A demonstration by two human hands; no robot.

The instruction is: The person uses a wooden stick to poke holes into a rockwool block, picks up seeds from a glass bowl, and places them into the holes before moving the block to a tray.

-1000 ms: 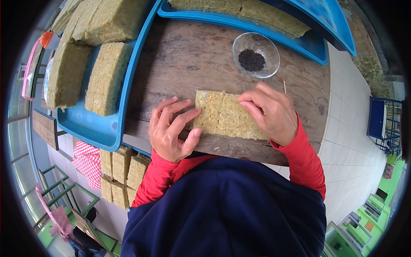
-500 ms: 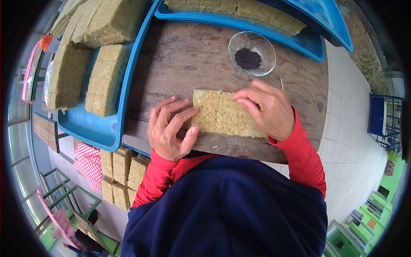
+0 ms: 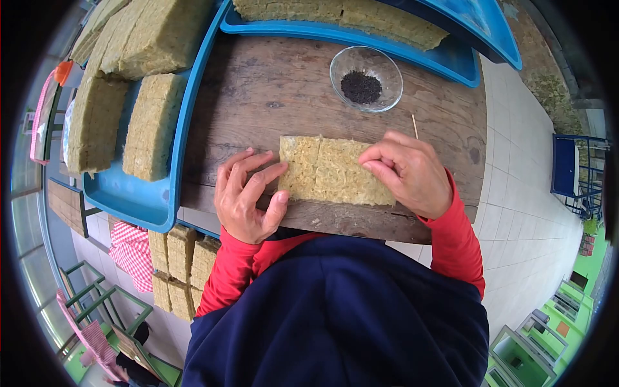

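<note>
A yellowish fibrous block (image 3: 335, 171), scored into squares, lies flat on the wooden table (image 3: 271, 77) close to its front edge. My left hand (image 3: 250, 193) rests at the block's left end, fingers spread, fingertips near or touching its side. Over the block's right part is my right hand (image 3: 412, 171), thumb and index finger pinched together; anything between them is too small to make out. Beyond the block stands a clear glass bowl (image 3: 385, 93) holding small black grains. A thin wooden stick (image 3: 414, 126) lies behind my right hand.
A blue tray (image 3: 132, 197) with large fibrous blocks is at the left. More blue trays (image 3: 284, 28) line the table's far side. Several blocks (image 3: 180, 251) and a red checked cloth (image 3: 131, 251) show below left. A person's sleeve (image 3: 97, 342) is at the lower left.
The view has shifted slightly, so the table things appear further left. My right hand has moved a little rightward relative to the block, still pinched. My left hand stays at the block's left end.
</note>
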